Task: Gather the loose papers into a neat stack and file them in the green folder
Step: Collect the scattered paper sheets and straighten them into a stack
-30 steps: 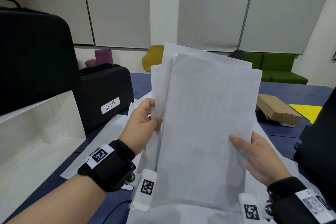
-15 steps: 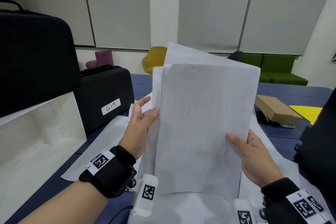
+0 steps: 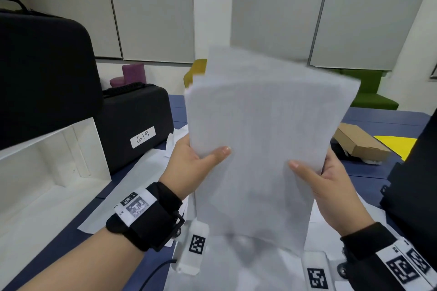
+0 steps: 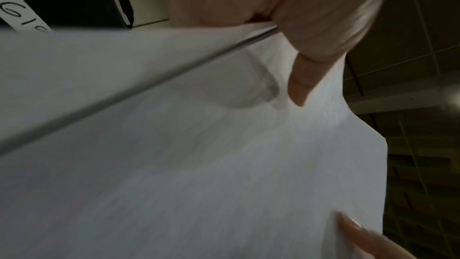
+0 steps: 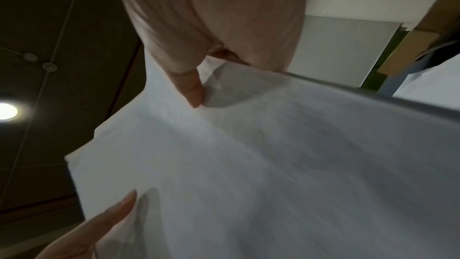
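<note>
A stack of white papers (image 3: 262,149) stands upright in front of me, bottom edge down on more sheets lying on the table. My left hand (image 3: 196,163) grips its left edge, thumb on the front face. My right hand (image 3: 324,177) grips the right edge the same way. In the left wrist view the papers (image 4: 199,164) fill the frame, with the left thumb (image 4: 301,84) on them. The right wrist view shows the stack (image 5: 273,164) pinched under my right thumb (image 5: 191,90). One back sheet sticks up skewed above the others. No green folder is in view.
More loose white sheets (image 3: 132,186) lie on the blue table (image 3: 378,120). Two black cases (image 3: 134,125) and a white box (image 3: 47,172) stand at the left. A cardboard box (image 3: 359,142) and a yellow sheet (image 3: 397,144) lie at the right, beside a black object (image 3: 416,184).
The sheets have slid down into closer alignment. My left hand went from open fingers against the edge to a thumb-on-front grip, and both hands now clasp the stack.
</note>
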`<state>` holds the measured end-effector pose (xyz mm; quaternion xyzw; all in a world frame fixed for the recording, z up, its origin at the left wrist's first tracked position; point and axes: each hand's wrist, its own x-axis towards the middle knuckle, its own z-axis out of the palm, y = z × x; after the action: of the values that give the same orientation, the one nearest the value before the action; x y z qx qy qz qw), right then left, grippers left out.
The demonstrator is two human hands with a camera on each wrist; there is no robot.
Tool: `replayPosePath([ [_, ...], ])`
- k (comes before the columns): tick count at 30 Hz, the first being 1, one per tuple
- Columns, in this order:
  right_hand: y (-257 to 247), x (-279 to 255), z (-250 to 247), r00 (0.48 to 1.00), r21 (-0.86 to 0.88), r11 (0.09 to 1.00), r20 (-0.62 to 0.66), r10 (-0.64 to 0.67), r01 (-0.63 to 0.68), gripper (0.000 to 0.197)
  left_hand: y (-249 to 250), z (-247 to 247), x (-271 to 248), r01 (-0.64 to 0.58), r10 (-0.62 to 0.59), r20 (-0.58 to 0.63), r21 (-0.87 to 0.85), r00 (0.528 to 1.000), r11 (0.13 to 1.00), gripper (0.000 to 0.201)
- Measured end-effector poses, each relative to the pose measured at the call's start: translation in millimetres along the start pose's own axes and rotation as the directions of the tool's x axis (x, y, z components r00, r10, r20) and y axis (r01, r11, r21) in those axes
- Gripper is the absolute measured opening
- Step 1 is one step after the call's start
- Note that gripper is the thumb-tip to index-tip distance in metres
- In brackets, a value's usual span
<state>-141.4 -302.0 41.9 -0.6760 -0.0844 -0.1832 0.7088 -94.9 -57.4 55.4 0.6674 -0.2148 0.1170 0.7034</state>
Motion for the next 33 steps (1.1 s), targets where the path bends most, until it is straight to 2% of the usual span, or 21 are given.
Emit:
replayPosePath([
  [3,0,1,-3,0.999,0.047,0.999,0.023,0.026,-0.027,0.050,0,0,1,0.019,-0.018,0.017,-0.035,1.000,0.999,0.042],
  [10,-4,-1,-1,0.999,0.052,0.998,0.039,0.025,-0.027,0.044,0,2,2,0.051,-0.050,0.061,-0.016,0.997,0.999,0.029],
  [16,-16,2,-3,0.999,0.128,0.991,0.015,-0.031,0.028,0.056,10,-2,8,-0.031,0.032,0.098,-0.019,0.995,0.999,0.057],
  [19,-16,4,-4,0.999,0.154,0.988,0.026,-0.023,0.019,0.054,12,-4,10,-0.036,0.038,0.101,-0.018,0.994,0.999,0.060],
  [22,-12,3,-4,0.999,0.117,0.993,0.040,0.000,-0.004,0.056,8,-4,7,-0.003,0.007,0.110,-0.039,0.994,0.999,0.053],
  [25,-9,2,-3,0.999,0.095,0.995,0.043,0.008,-0.012,0.047,0,-4,3,0.025,-0.018,0.141,-0.043,0.990,0.999,0.042],
  [29,-8,2,-4,0.999,0.100,0.995,0.042,-0.005,0.001,0.037,-6,-6,-1,0.047,-0.041,0.150,-0.037,0.988,0.998,0.036],
  [31,-8,2,-5,0.998,0.105,0.995,0.056,-0.006,0.000,0.036,0,-6,0,-0.003,0.006,0.108,-0.031,0.994,1.000,0.041],
  [33,-8,3,-5,0.998,0.105,0.994,0.060,-0.005,-0.002,0.039,13,-5,4,-0.126,0.126,0.038,-0.020,0.991,0.992,0.044],
])
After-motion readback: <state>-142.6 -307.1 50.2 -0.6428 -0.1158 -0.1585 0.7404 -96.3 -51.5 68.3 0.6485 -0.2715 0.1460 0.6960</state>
